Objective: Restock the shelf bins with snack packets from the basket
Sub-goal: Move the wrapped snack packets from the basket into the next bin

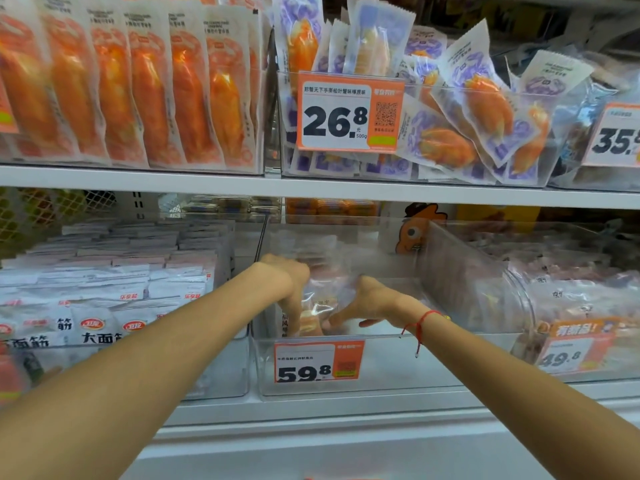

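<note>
- Both hands are reached into the clear bin (381, 372) on the lower shelf, seen at 12 o'clock from the wearer.
- A snack packet (323, 299) is held between them, low in the bin's front left corner.
- The left hand (294, 282) has its grip curled onto the packet from 9 o'clock; the right hand (367, 303) from 3 o'clock (fingers partly hidden).
- The packet's long axis cannot be told.
- The basket is not in view.

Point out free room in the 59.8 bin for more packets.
Free: the right part of the 59.8 bin, between the right hand and the clear divider. Crowded: its left end, where both hands meet on clear packets, left hand.
</note>
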Demonstrator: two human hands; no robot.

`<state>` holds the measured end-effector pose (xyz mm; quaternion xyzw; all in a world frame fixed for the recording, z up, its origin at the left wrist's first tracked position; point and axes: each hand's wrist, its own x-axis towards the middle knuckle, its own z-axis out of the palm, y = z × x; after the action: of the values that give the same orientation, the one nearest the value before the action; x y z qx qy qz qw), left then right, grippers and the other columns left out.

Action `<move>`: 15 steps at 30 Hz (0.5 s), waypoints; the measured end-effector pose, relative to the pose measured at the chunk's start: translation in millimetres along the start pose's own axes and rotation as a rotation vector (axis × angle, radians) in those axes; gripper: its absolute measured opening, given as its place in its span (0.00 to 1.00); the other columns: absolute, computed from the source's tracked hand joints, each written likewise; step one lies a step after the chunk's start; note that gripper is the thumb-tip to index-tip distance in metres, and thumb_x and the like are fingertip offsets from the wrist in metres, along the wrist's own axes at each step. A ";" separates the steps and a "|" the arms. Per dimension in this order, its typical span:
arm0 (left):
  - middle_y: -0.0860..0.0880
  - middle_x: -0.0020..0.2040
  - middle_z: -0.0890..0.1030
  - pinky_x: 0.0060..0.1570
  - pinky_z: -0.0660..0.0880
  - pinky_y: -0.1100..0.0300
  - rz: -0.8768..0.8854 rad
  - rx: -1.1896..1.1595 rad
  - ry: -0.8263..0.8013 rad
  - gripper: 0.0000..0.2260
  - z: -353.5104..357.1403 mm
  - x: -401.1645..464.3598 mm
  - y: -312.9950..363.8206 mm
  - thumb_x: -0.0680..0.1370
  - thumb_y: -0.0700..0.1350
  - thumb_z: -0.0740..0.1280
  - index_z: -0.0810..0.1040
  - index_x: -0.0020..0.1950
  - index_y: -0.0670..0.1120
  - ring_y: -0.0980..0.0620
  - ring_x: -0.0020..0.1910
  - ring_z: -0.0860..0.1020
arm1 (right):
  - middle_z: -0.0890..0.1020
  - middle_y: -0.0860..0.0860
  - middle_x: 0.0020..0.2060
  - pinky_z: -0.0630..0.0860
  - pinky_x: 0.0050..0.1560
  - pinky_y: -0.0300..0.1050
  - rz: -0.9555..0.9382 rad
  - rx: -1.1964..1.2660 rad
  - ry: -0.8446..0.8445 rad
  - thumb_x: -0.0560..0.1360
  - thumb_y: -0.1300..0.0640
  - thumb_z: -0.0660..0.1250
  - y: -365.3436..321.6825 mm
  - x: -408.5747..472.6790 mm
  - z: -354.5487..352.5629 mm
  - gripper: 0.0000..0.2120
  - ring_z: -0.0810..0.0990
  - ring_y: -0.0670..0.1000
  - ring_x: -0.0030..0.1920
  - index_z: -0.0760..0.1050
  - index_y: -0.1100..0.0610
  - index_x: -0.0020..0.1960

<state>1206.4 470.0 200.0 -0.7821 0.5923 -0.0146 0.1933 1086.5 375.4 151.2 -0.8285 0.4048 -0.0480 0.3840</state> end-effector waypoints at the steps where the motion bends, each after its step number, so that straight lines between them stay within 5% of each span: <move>1: 0.48 0.57 0.77 0.45 0.71 0.57 -0.007 -0.003 0.044 0.37 1.3 0.5 -0.1 0.65 0.60 0.75 0.67 0.67 0.44 0.48 0.51 0.76 | 0.75 0.52 0.60 0.78 0.55 0.49 -0.001 -0.023 0.050 0.66 0.54 0.78 -2.1 1.1 0.0 0.31 0.73 0.53 0.57 0.70 0.55 0.65; 6: 0.47 0.60 0.76 0.57 0.68 0.54 -0.045 0.019 0.242 0.36 12.1 15.4 1.9 0.71 0.55 0.73 0.58 0.72 0.47 0.46 0.61 0.73 | 0.65 0.57 0.68 0.78 0.49 0.44 0.136 -0.139 0.124 0.65 0.45 0.77 -6.8 11.3 0.9 0.49 0.72 0.56 0.60 0.52 0.61 0.73; 10: 0.46 0.72 0.64 0.68 0.59 0.50 -0.018 0.175 0.352 0.30 18.3 19.7 4.8 0.75 0.52 0.67 0.60 0.73 0.49 0.46 0.71 0.61 | 0.68 0.58 0.66 0.76 0.36 0.38 0.198 -0.075 0.077 0.66 0.46 0.77 -14.3 12.5 0.7 0.50 0.75 0.53 0.52 0.51 0.62 0.74; 15: 0.45 0.71 0.62 0.67 0.60 0.51 -0.063 0.189 0.347 0.35 14.5 5.9 0.6 0.74 0.53 0.68 0.54 0.75 0.45 0.46 0.70 0.62 | 0.72 0.57 0.58 0.80 0.53 0.48 0.140 0.006 0.125 0.65 0.54 0.79 -16.7 12.3 3.0 0.42 0.77 0.55 0.50 0.57 0.61 0.69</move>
<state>1211.3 468.5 185.1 -0.7644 0.5878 -0.2107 0.1603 1106.4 374.7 157.6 -0.7923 0.4849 -0.0738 0.3628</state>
